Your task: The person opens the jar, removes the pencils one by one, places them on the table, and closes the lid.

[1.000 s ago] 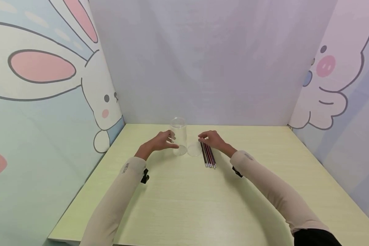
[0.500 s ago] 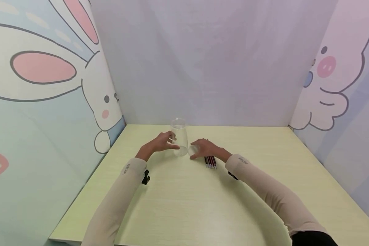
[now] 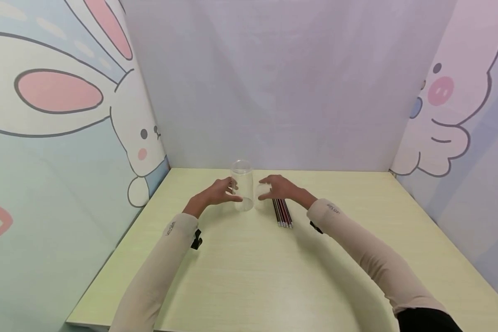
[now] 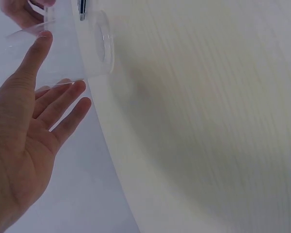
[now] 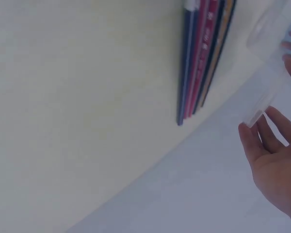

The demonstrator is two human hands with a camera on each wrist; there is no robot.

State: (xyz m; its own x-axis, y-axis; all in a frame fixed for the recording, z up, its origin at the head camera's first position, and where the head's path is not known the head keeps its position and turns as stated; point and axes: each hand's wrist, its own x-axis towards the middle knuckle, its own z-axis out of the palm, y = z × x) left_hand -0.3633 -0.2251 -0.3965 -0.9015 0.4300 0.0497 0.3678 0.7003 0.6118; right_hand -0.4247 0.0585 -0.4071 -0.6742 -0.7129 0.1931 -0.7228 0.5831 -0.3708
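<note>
My left hand (image 3: 215, 192) grips the side of a clear plastic jar (image 3: 243, 184), which stands upright and open-topped on the table. In the left wrist view, its thumb and fingers lie on opposite sides of the jar wall (image 4: 63, 51). To the right of the jar, my right hand (image 3: 280, 187) pinches a clear round lid (image 3: 263, 189) by its edge. The right wrist view has this lid (image 5: 260, 108) raised and seen nearly edge-on, between thumb and fingers. Just beneath the right hand lies a row of several pencils (image 3: 282, 213), their far ends hidden by it.
A pale wood-grain table (image 3: 249, 276) carries everything. Behind it rises a plain grey-lilac backdrop (image 3: 282, 92). Cartoon-printed walls (image 3: 58, 184) flank the table on both sides.
My right hand has moved left from over the pencils to the lid lying by the jar, taken hold of it and lifted it. The left hand stays on the jar.
</note>
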